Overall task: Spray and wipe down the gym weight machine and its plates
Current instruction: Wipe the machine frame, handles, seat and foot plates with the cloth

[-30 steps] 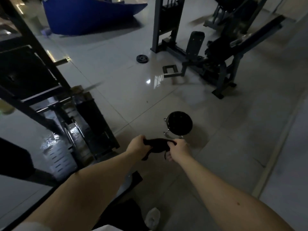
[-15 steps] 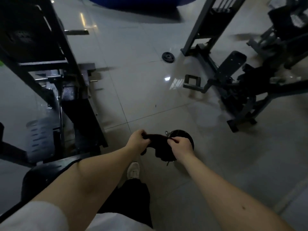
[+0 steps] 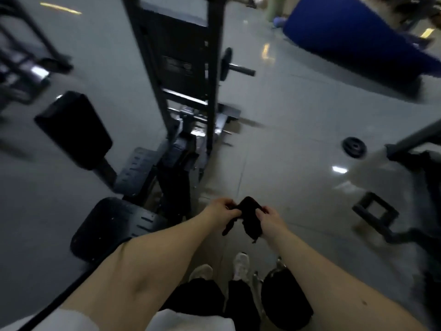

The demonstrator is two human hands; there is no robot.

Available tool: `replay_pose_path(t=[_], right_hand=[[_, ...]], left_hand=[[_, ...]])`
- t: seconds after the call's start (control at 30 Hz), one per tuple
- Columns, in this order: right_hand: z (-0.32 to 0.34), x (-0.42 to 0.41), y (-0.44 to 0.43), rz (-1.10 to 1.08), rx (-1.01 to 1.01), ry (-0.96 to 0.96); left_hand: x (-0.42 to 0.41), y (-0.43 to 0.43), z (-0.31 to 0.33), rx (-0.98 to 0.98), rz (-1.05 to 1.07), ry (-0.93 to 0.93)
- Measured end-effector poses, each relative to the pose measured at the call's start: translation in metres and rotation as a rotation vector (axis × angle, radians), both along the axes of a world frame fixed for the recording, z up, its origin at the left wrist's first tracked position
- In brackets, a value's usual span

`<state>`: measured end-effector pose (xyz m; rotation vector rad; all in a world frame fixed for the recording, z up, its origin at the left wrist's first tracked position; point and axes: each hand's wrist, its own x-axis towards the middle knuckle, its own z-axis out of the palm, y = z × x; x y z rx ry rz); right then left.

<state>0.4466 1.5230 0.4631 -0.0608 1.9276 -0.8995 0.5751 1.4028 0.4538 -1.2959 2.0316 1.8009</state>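
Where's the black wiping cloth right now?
In the head view, lower centre: the black wiping cloth hangs bunched between the left hand and right hand, both pinching it, just right of the weight machine's black slotted pad.

Seen from above, a person's left hand point(image 3: 220, 211) and right hand point(image 3: 270, 217) pinch a black cloth point(image 3: 249, 217) between them, above a tiled floor point(image 3: 298, 130), beside a dark weight machine point(image 3: 183, 75).

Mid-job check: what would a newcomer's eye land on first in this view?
At lower centre the left hand and right hand pinch a black cloth between them. Straight ahead rises the weight machine, a mounted plate on its side peg. A loose plate lies on the floor at right; a blue mat fills the upper right.
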Motion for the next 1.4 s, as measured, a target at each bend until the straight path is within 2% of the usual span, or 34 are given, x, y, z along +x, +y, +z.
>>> replay_pose_path(t=[0.17, 0.27, 0.37, 0.6, 0.83, 0.93, 1.03, 1.23, 1.4], right_hand=[[-0.014, 0.000, -0.047, 0.016, -0.118, -0.377], [-0.016, 0.013, -0.061, 0.058, -0.153, -0.408], [-0.025, 0.018, -0.067, 0.138, -0.136, -0.312], [-0.036, 0.025, -0.092, 0.381, -0.089, 0.119], [-0.035, 0.042, -0.101, 0.565, -0.233, 0.398], [-0.035, 0.042, -0.117, 0.605, -0.326, 0.517], [-0.044, 0.036, -0.143, 0.603, -0.454, 0.558], [-0.119, 0.018, -0.181, 0.527, -0.770, 0.483], [-0.174, 0.013, -0.191, 0.537, -1.072, 0.582]], left_hand=[[0.014, 0.001, 0.011, -0.043, 0.259, 0.032], [0.027, 0.011, 0.008, -0.005, 0.410, 0.037], [0.035, 0.021, 0.006, 0.006, 0.536, 0.033], [0.055, 0.036, -0.015, 0.005, 0.741, 0.123], [0.058, 0.043, -0.049, 0.016, 1.016, 0.236], [0.055, 0.029, -0.052, -0.122, 1.093, 0.187], [0.046, 0.008, -0.062, -0.394, 1.132, 0.106], [0.015, -0.038, -0.159, -0.838, 1.226, 0.066], [0.009, -0.051, -0.223, -1.241, 1.229, 0.171]])
